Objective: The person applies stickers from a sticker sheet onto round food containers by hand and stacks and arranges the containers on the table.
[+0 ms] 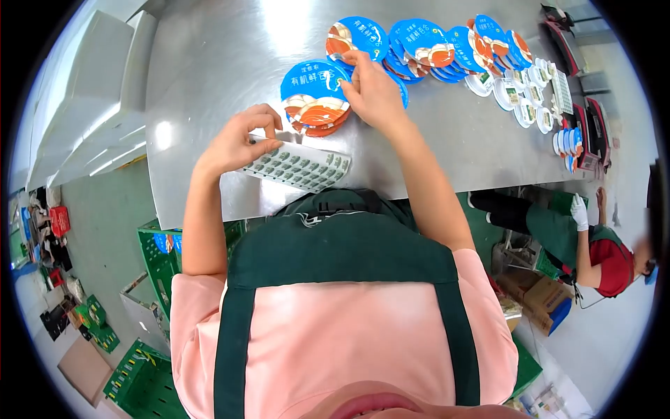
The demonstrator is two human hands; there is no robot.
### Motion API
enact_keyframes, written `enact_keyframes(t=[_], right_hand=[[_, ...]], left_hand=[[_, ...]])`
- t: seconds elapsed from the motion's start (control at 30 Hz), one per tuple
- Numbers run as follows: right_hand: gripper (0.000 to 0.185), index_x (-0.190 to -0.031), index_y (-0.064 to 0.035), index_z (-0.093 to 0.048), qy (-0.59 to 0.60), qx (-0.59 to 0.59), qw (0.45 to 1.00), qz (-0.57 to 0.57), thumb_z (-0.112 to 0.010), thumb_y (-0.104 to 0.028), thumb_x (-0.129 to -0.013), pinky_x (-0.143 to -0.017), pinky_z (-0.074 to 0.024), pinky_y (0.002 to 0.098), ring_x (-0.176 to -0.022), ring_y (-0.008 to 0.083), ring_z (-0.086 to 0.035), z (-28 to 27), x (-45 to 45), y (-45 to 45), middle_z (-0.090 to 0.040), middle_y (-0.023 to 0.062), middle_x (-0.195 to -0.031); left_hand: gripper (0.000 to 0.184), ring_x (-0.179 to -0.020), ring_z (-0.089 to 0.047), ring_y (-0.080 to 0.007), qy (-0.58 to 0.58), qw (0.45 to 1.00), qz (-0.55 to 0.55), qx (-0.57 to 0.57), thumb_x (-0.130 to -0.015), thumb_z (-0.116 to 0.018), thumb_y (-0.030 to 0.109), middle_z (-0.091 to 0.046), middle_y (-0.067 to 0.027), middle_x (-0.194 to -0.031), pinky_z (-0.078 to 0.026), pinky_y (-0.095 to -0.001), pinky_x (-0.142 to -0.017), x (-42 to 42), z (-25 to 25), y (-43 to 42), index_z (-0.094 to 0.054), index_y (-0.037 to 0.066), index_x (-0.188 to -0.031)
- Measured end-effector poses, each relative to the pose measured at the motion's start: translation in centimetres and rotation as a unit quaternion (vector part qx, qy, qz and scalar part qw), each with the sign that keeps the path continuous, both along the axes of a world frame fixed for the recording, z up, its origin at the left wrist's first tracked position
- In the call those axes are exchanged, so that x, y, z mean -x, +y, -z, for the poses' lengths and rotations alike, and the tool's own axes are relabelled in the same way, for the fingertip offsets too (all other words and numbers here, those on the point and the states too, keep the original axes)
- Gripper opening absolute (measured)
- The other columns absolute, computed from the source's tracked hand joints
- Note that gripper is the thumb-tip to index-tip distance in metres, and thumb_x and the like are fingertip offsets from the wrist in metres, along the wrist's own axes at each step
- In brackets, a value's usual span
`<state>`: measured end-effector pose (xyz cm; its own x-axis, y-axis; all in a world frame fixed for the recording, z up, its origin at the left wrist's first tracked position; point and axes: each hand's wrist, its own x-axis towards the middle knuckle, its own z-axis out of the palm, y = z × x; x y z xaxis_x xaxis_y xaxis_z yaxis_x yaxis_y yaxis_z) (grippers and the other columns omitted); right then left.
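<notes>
My left hand (243, 140) pinches the upper left edge of a white sheet (300, 165) with rows of small green stickers, at the metal table's near edge. Over a stack of round blue lids with orange-and-white pictures (314, 91), my right hand (373, 91) has thumb and index finger close together near the stack's right edge. Whatever lies between those fingertips is too small to make out. More blue lids (356, 38) lie just behind my right hand.
Overlapping blue lids (427, 45) extend rightward along the metal table (209, 84). Beyond them are small white lidded cups (527, 105) and another sticker sheet (561, 91). A person (579, 244) with a white glove is at the right. Green crates (143, 384) stand below left.
</notes>
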<state>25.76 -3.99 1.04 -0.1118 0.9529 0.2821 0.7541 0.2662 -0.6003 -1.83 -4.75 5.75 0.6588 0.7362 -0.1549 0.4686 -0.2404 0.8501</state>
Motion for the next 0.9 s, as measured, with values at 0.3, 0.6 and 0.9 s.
enact_keyframes(t=[0.3, 0.6, 0.9], right_hand=[[0.052, -0.13, -0.0089, -0.041, 0.145, 0.093, 0.985, -0.008, -0.066, -0.017, -0.085, -0.063, -0.0483, 0.0438, -0.069, 0.0311, -0.063, 0.0, 1.6, -1.9, -0.06, 0.0076, -0.072], [0.022, -0.084, -0.0009, -0.067, 0.289, 0.176, 0.938, 0.079, -0.075, -0.021, -0.08, -0.052, -0.0436, 0.0285, -0.055, 0.009, -0.055, 0.2, 0.8, -3.2, -0.063, 0.003, -0.063], [0.024, -0.08, -0.0017, -0.066, 0.132, 0.194, 0.962, 0.137, -0.071, -0.025, -0.082, -0.056, -0.0484, 0.0372, -0.059, 0.0229, -0.064, -1.4, 3.4, -4.7, -0.067, 0.0088, -0.068]], left_hand=[[0.021, -0.097, -0.055, -0.0212, 0.009, 1.0, 0.003, -0.005, -0.078, -0.075, 0.009, -0.055, -0.0055, -0.096, -0.046, -0.0336, -0.074, -0.1, 1.0, 0.7, -0.054, 0.004, -0.074], [0.021, -0.102, -0.056, -0.0232, -0.023, 1.0, 0.014, -0.012, -0.076, -0.074, 0.005, -0.061, -0.0069, -0.108, -0.045, -0.0365, -0.085, 0.3, -2.1, 0.2, -0.054, 0.002, -0.072], [0.017, -0.111, -0.059, -0.0268, -0.068, 0.997, 0.045, -0.007, -0.075, -0.074, 0.002, -0.062, -0.0091, -0.12, -0.047, -0.0387, -0.092, -0.9, -0.3, 0.7, -0.056, 0.001, -0.072]])
